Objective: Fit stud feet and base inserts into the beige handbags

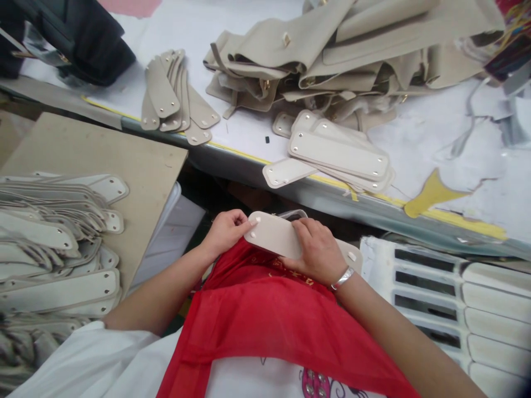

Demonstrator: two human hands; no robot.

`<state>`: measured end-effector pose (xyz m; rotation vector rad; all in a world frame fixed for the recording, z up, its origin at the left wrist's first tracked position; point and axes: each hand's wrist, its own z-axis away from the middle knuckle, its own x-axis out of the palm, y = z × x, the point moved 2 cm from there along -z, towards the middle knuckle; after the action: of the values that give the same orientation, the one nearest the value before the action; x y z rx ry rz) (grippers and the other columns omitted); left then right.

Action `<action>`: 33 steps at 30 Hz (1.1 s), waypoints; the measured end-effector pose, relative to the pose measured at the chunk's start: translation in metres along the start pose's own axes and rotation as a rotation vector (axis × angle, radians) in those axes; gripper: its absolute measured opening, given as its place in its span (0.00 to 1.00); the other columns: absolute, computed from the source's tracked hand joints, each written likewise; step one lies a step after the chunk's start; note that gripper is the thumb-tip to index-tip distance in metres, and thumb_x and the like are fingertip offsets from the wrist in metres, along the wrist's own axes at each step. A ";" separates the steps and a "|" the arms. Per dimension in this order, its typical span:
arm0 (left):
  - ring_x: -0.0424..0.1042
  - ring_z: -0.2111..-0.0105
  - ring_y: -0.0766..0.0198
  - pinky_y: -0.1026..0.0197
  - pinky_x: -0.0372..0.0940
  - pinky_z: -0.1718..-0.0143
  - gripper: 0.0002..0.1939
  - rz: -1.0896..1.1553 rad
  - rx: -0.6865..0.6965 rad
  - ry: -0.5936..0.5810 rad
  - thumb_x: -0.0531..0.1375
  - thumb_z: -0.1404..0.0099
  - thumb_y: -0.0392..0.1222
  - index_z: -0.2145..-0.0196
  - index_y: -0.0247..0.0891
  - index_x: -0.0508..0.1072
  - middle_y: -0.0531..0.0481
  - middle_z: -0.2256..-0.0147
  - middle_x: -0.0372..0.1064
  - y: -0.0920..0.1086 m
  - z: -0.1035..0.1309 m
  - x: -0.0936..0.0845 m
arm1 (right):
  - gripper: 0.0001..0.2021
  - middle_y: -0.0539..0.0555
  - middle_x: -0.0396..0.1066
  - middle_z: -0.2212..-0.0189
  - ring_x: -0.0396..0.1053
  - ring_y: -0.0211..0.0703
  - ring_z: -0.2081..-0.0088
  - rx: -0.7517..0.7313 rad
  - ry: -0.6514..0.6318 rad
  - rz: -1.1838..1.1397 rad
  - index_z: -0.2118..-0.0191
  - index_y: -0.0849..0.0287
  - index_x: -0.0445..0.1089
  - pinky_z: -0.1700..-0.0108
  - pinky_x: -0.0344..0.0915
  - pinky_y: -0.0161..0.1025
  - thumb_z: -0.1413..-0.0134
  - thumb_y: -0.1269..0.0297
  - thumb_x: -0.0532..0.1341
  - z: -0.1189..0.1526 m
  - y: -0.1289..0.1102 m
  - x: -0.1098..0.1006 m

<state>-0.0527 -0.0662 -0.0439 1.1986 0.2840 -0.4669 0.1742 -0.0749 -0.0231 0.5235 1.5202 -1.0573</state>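
Note:
In front of my red apron I hold a beige leather strip [271,232] with rounded ends and small light spots near each end. My right hand [317,251] is wrapped over its middle from above. At its left end, my left hand [228,232] is closed, with the thumb tip pressed on the corner beside a light spot. A curved grey edge shows just behind the strip; what it belongs to is hidden. Similar strips lie in a stack [338,155] on the table ahead, close to the table edge.
Beige leather bag parts [352,55] are heaped on the white table [244,130], with a fanned bundle of strips [166,94] left of them. A black bag [83,44] stands far left. Piled strips [53,237] cover a board [153,160] at left. A slotted white rack [427,287] stands at right.

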 end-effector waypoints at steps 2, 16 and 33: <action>0.57 0.84 0.72 0.68 0.51 0.82 0.18 0.022 -0.017 -0.007 0.59 0.45 0.55 0.77 0.36 0.66 0.57 0.83 0.60 0.002 0.001 -0.001 | 0.35 0.65 0.61 0.54 0.58 0.57 0.55 0.015 0.008 -0.001 0.50 0.69 0.60 0.54 0.56 0.48 0.59 0.47 0.62 0.001 -0.002 0.000; 0.57 0.81 0.72 0.68 0.51 0.80 0.18 0.110 -0.074 -0.014 0.60 0.45 0.55 0.78 0.36 0.65 0.57 0.82 0.60 0.004 -0.003 0.002 | 0.36 0.64 0.62 0.53 0.60 0.57 0.54 0.049 -0.002 -0.081 0.48 0.66 0.60 0.53 0.56 0.49 0.59 0.44 0.62 -0.019 -0.010 0.001; 0.58 0.80 0.71 0.69 0.54 0.79 0.18 0.199 -0.110 -0.028 0.62 0.45 0.53 0.78 0.34 0.66 0.55 0.81 0.61 -0.001 -0.008 0.003 | 0.33 0.64 0.62 0.54 0.58 0.56 0.55 -0.020 -0.045 -0.100 0.50 0.67 0.61 0.54 0.56 0.49 0.59 0.47 0.61 -0.046 -0.021 0.009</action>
<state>-0.0505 -0.0595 -0.0491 1.0990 0.1623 -0.2904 0.1302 -0.0490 -0.0274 0.4109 1.5286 -1.1221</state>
